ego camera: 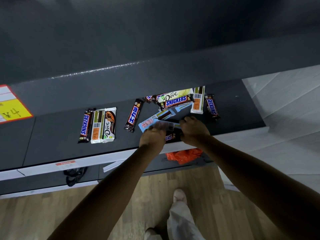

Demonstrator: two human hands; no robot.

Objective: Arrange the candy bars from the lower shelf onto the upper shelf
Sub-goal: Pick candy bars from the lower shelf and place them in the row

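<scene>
Candy bars lie on a dark shelf. At its left, a Snickers bar, a green-and-white bar and a Dove bar sit side by side. A lone Snickers bar lies slanted in the middle. A loose pile of Dove, Snickers and pale blue bars sits at the back right. My left hand and my right hand meet near the front edge, both pinching a pale blue bar, which is blurred. Another Snickers bar lies under my hands. A higher shelf's front edge runs above.
A yellow and red price card hangs at the left. Below the shelf, an orange plastic bag and a black item rest on a lower level. White wall panels close the right side. Wooden floor and my leg are below.
</scene>
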